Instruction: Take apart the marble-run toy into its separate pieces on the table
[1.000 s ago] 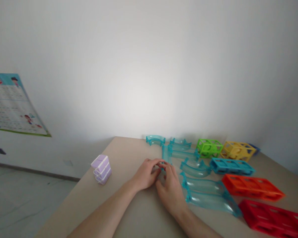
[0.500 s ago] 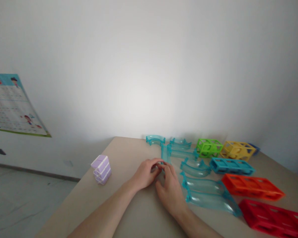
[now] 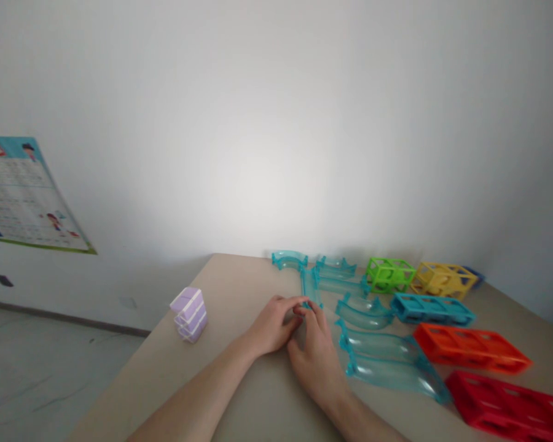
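My left hand (image 3: 276, 320) and my right hand (image 3: 314, 353) rest on the table, loosely curved, with their fingertips meeting. Gaps show between thumbs and fingers, and I see nothing held. Just beyond the fingertips lies a clear teal straight track piece (image 3: 309, 281); whether they touch it I cannot tell. To the right of my right hand lie a curved teal track piece (image 3: 366, 316) and wide teal track pieces (image 3: 387, 359) side by side. A stack of lilac and white blocks (image 3: 192, 313) stands well left of my left hand.
More teal track (image 3: 341, 285) and a curved piece (image 3: 289, 258) lie near the wall. Open-frame blocks line the right side: green (image 3: 389, 274), yellow (image 3: 442, 279), blue-teal (image 3: 432, 309), orange (image 3: 472, 348), red (image 3: 511, 405). A poster (image 3: 32, 196) hangs at left.
Both hands stay together in almost the same place. The whole view has shifted very slightly; no object has been moved.
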